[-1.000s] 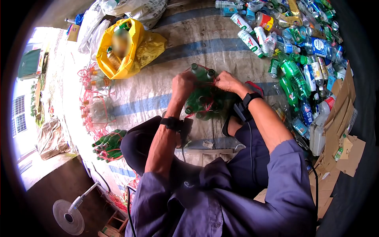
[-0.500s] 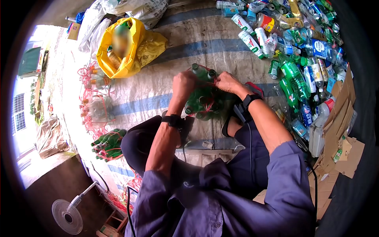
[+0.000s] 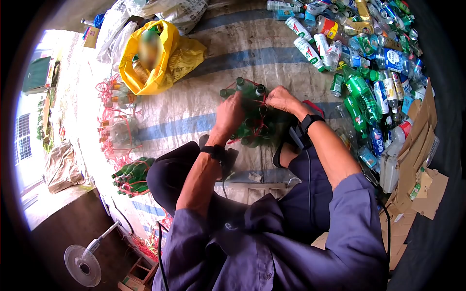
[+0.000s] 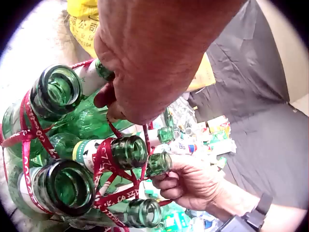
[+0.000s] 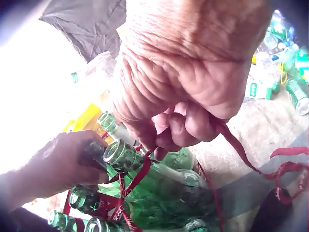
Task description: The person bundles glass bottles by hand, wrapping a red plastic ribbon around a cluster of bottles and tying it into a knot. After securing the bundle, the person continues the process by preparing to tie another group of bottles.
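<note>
A cluster of green glass bottles [image 3: 253, 127] stands in front of the person, laced around the necks with red printed ribbon [image 4: 46, 140]. Over the cluster's left side, the left hand [image 3: 229, 116] has its fingers curled at the ribbon among the necks; its own wrist view hides most of the grip. On the other side the right hand [image 3: 284, 99] pinches a strand of the ribbon beside a bottle neck [image 5: 118, 154]. From that hand, the ribbon's loose end [image 5: 236, 145] trails off to the right in the right wrist view.
A heap of plastic bottles and cans [image 3: 359, 72] lies at the right, bordered by cardboard [image 3: 412, 150]. At the upper left sits a yellow bag [image 3: 167, 63] holding bottles. Tied bundles of clear bottles [image 3: 119, 133] and green bottles [image 3: 133, 177] stand at the left. A fan [image 3: 83, 266] is lower left.
The left hand has shifted down and slightly right, uncovering a bottle neck at the cluster's upper left. The right hand has risen only slightly and stays at the ribbon.
</note>
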A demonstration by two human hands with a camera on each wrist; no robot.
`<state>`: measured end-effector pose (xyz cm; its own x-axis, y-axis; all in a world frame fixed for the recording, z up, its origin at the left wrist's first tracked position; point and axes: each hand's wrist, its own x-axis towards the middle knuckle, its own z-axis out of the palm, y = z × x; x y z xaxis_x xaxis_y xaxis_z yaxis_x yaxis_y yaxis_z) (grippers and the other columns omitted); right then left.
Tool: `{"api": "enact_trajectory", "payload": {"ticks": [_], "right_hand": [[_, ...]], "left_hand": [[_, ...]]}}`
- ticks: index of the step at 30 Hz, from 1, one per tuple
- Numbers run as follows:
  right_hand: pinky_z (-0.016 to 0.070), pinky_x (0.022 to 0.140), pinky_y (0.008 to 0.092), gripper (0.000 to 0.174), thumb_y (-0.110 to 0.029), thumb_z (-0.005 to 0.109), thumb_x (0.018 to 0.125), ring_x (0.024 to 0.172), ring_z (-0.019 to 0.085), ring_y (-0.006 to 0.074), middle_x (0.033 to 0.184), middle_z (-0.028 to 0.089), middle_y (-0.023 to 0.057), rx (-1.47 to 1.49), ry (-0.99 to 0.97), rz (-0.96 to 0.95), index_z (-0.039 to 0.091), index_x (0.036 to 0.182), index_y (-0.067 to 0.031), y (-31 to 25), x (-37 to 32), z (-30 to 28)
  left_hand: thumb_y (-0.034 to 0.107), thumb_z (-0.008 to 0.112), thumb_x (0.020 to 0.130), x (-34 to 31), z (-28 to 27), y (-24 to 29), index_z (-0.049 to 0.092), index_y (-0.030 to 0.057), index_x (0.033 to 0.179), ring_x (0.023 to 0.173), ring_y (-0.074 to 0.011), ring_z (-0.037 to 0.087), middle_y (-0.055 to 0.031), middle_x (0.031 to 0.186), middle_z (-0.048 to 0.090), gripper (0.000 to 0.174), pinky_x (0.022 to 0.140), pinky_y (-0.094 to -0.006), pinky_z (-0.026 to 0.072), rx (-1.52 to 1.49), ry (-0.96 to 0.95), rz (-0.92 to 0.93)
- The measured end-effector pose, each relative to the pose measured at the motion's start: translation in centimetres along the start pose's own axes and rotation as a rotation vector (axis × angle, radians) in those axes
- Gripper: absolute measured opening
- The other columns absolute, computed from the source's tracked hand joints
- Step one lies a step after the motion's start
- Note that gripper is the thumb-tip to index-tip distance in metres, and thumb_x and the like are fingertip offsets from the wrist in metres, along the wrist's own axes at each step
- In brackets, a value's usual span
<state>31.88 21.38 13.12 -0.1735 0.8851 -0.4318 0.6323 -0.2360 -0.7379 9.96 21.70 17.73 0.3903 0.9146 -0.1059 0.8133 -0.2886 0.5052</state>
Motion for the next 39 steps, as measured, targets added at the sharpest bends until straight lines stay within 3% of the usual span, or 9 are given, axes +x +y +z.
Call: {"api": "enact_trajectory", "payload": {"ticks": [5,7,11,17,19,23,26,28,39], "right_hand": [[0.0483,0.062,0.0383,0.024,-0.021,0.062,0.069,0.059,0.058,0.0241,0.065,0.062,0.0198,-0.064,0.06,-0.062,0.067,0.071,0.0017,-0.9,-0.5,-2.0],[0.0511,0.077,0.0392,0.035,-0.033,0.059,0.07,0.085,0.065,0.0363,0.085,0.065,0.0225,-0.18,0.008,0.035,0.068,0.08,-0.0003,-1.5,-0.5,-3.1],[0.0511,0.077,0.0394,0.033,-0.031,0.059,0.07,0.085,0.064,0.0371,0.086,0.065,0.0226,-0.181,0.014,0.105,0.068,0.08,-0.0008,-2.5,-0.7,-3.7],[0.0512,0.076,0.0413,0.034,-0.029,0.058,0.069,0.086,0.065,0.0387,0.086,0.065,0.0247,-0.333,0.02,0.041,0.068,0.078,0.0025,-2.6,0.3,-3.1],[0.0512,0.077,0.0424,0.034,-0.028,0.058,0.071,0.087,0.064,0.04,0.086,0.064,0.0271,-0.374,0.047,0.013,0.068,0.078,0.0041,-2.1,0.8,-2.6],[0.0512,0.079,0.0431,0.034,-0.028,0.058,0.072,0.088,0.064,0.0408,0.087,0.064,0.0284,-0.3,0.065,0.064,0.068,0.078,0.0041,-2.5,0.1,-2.6],[0.0514,0.08,0.043,0.033,-0.027,0.058,0.074,0.088,0.064,0.0407,0.087,0.064,0.0281,-0.32,0.116,0.039,0.069,0.078,0.0034,-2.5,-0.4,-2.7],[0.0479,0.062,0.044,0.032,-0.027,0.058,0.073,0.064,0.06,0.0397,0.071,0.058,0.0262,-0.265,0.199,-0.023,0.063,0.071,0.0044,-2.5,-0.8,-2.6],[0.0463,0.06,0.0439,0.034,-0.028,0.058,0.075,0.06,0.057,0.038,0.071,0.056,0.0284,-0.209,0.117,-0.033,0.062,0.071,0.0052,-1.3,-0.5,-2.9]], "left_hand": [[0.007,0.061,0.074,-0.2,-0.2,-0.4,0.054,0.0103,0.111,0.091,-0.0399,0.06,-0.0173,0.101,0.061,0.038,0.07,-0.048,0.0501,-0.039,0.002,0.056],[0.01,0.064,0.074,-0.5,-0.7,0.4,0.053,0.0098,0.117,0.098,-0.038,0.057,-0.0153,0.112,0.058,0.045,0.076,-0.0466,0.0486,-0.026,0.027,0.118],[0.015,0.067,0.074,-0.9,-1.4,0.9,0.053,0.0078,0.119,0.104,-0.0351,0.053,-0.0134,0.118,0.056,0.047,0.086,-0.0447,0.0431,0.101,0.003,0.253],[0.037,0.066,0.079,-1.7,-1.4,1.9,0.052,0.0078,0.12,0.101,-0.034,0.052,-0.0141,0.11,0.057,0.053,0.086,-0.0459,0.0364,0.044,0.103,0.255],[0.051,0.065,0.078,-2.6,-1.7,2.8,0.05,0.0072,0.126,0.111,-0.0336,0.05,-0.0157,0.118,0.056,0.067,0.099,-0.0494,0.0309,0.144,0.096,0.221],[0.047,0.066,0.077,-3.3,-1.8,3.5,0.048,0.0066,0.128,0.118,-0.0327,0.046,-0.0165,0.125,0.052,0.068,0.102,-0.0513,0.0266,0.142,-0.001,0.131],[0.039,0.067,0.074,-3.3,-2.3,4.4,0.051,0.0065,0.125,0.119,-0.0307,0.044,-0.0153,0.131,0.047,0.062,0.101,-0.0513,0.0271,0.332,0.222,0.291],[0.028,0.065,0.071,-2.9,-2.4,4.8,0.054,0.0078,0.121,0.118,-0.028,0.043,-0.0134,0.136,0.042,0.055,0.098,-0.0485,0.0302,0.241,0.11,0.439],[0.017,0.062,0.07,0.0,-2.1,4.5,0.057,0.0155,0.11,0.097,-0.0243,0.053,-0.0051,0.119,0.053,0.041,0.084,-0.0412,0.0377,0.255,-0.105,0.719]]}}
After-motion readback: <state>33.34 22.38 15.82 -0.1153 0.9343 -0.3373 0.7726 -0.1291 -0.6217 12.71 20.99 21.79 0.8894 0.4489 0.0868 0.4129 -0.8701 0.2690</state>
